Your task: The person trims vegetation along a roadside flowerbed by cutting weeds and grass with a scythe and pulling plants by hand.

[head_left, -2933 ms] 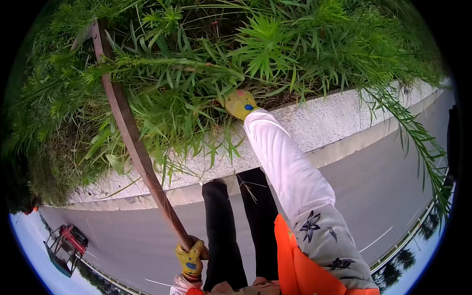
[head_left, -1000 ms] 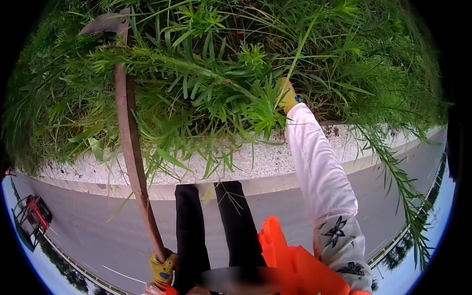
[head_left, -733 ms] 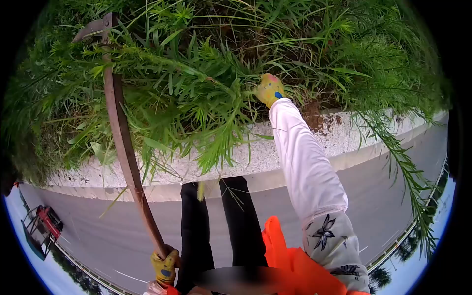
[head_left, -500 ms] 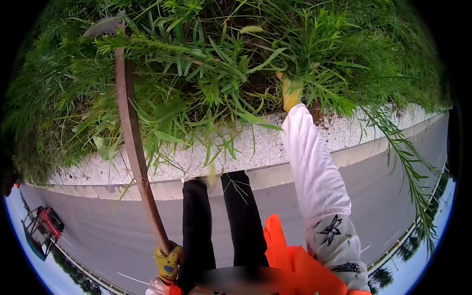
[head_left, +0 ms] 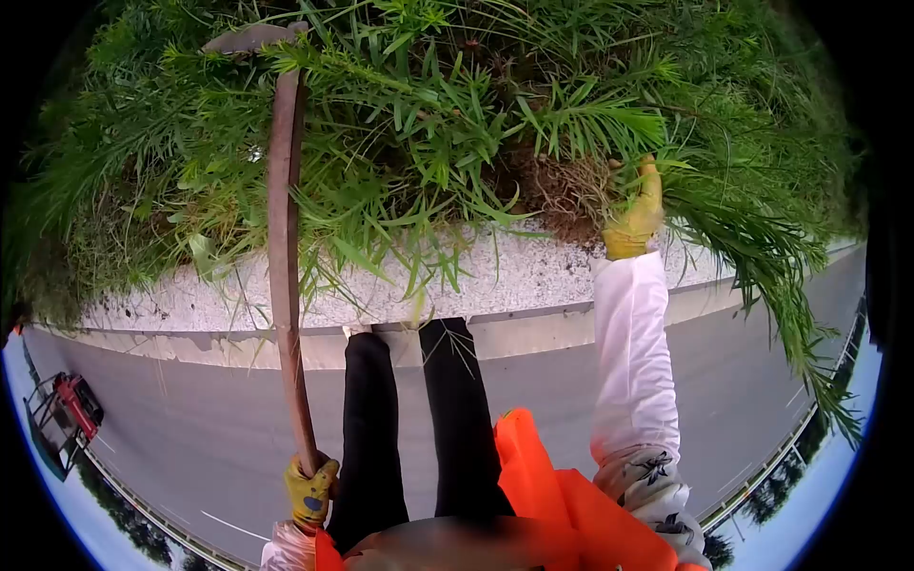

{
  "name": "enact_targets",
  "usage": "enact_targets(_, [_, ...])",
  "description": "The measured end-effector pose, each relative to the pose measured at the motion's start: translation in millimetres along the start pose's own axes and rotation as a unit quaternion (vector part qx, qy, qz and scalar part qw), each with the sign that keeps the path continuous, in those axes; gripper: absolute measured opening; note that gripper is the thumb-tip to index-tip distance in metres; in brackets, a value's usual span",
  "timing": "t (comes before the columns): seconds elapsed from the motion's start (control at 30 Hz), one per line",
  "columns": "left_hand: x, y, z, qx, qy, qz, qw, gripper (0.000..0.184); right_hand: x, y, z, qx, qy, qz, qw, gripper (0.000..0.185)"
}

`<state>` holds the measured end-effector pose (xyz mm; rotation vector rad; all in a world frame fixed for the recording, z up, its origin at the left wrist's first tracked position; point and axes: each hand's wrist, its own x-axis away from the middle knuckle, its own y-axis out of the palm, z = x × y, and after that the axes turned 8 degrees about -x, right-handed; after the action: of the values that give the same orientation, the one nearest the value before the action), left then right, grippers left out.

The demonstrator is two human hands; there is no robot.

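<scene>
My left hand, in a stained yellow glove, is closed round the lower end of a long-handled sickle. Its wooden shaft reaches away from me, and the curved blade rests among the green weeds. On the right, my right hand, also gloved in yellow, grips an uprooted weed near its base. Brown roots with soil stick out left of that hand, just above the curb. The weed's leafy stem droops to the right over the curb. Leaves partly cover my right fingers.
Dense grass and weeds fill the far side. A pale stone curb runs between them and the grey road. My legs stand at the curb. A red vehicle is on the road at far left.
My right hand has moved right and back toward the curb, and the weed's root clump now shows beside it. The sickle appears further right and more upright in view.
</scene>
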<state>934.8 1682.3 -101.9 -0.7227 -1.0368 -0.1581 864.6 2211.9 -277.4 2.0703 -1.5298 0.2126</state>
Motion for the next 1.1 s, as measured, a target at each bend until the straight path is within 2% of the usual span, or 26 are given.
enact_targets(0.07, [4, 4, 8, 0.02, -0.007, -0.018, 1.0, 0.018, -32, -52, 85, 0.159, -0.183, -0.012, 0.97, 0.043])
enact_targets(0.17, [7, -5, 9, 0.035, -0.014, -0.036, 0.999, 0.016, -20, -31, 72, 0.287, 0.045, 0.018, 0.957, 0.034])
enact_targets(0.2, [6, -6, 3, 0.035, -0.006, -0.032, 0.999, 0.018, -19, -11, 65, 0.268, -0.023, 0.076, 0.96, 0.032])
enact_targets(0.23, [0, -2, 0, 0.039, 0.007, -0.028, 0.999, 0.019, -21, 3, 53, 0.313, -0.041, -0.032, 0.948, 0.042])
enact_targets(0.27, [-4, 1, 0, 0.04, 0.01, -0.035, 0.999, 0.019, -28, 9, 54, 0.368, -0.076, -0.106, 0.921, 0.039])
enact_targets(0.37, [-3, 3, 1, 0.039, -0.001, -0.02, 0.999, 0.019, -56, 39, 102, 0.537, -0.123, -0.3, 0.779, 0.029])
enact_targets(0.4, [-3, 3, -1, 0.039, -0.002, -0.028, 0.999, 0.017, -63, 53, 124, 0.563, -0.123, -0.362, 0.733, 0.026])
enact_targets(0.47, [-1, -1, 6, 0.034, -0.009, -0.038, 0.999, 0.016, -59, 79, 152, 0.592, -0.196, -0.436, 0.649, 0.021])
enact_targets(0.53, [-2, -1, 9, 0.035, -0.013, -0.034, 0.999, 0.016, -41, 73, 158, 0.633, -0.407, -0.435, 0.494, 0.025])
enact_targets(0.6, [-2, -2, 9, 0.039, -0.02, -0.031, 0.999, 0.015, -41, 56, 163, 0.728, -0.433, -0.365, 0.386, 0.032])
enact_targets(0.67, [-4, -4, 6, 0.039, -0.024, -0.03, 0.999, 0.014, -36, 35, 139, 0.665, -0.454, -0.367, 0.466, 0.031])
enact_targets(0.73, [-7, -5, 2, 0.038, -0.028, -0.034, 0.998, 0.014, -28, 30, 135, 0.727, -0.41, -0.427, 0.348, 0.022])
enact_targets(0.77, [-7, -4, 0, 0.033, -0.028, -0.037, 0.998, 0.013, -13, 48, 124, 0.748, -0.274, -0.502, 0.336, 0.02])
enact_targets(0.8, [-7, -2, 1, 0.033, -0.028, -0.041, 0.998, 0.013, -5, 57, 128, 0.678, -0.109, -0.474, 0.551, 0.024])
enact_targets(0.83, [-7, 1, 4, 0.035, -0.023, -0.037, 0.998, 0.014, -6, 66, 141, 0.704, -0.074, -0.451, 0.544, 0.032])
enact_targets(0.9, [-8, 2, 6, 0.033, -0.018, -0.026, 0.999, 0.014, -9, 68, 146, 0.593, 0.008, -0.33, 0.735, 0.035])
enact_targets(0.93, [-9, 2, 4, 0.039, -0.009, -0.035, 0.999, 0.014, 1, 66, 143, 0.507, -0.063, -0.265, 0.818, 0.038])
enact_targets(1.03, [-9, -4, -2, 0.059, -0.009, -0.047, 0.997, 0.014, 13, 47, 120, 0.363, 0.019, 0.022, 0.931, 0.057])
enact_targets(1.1, [-13, -9, -14, 0.025, -0.003, -0.042, 0.999, 0.016, -5, 1, 104, 0.181, 0.056, -0.005, 0.982, 0.053])
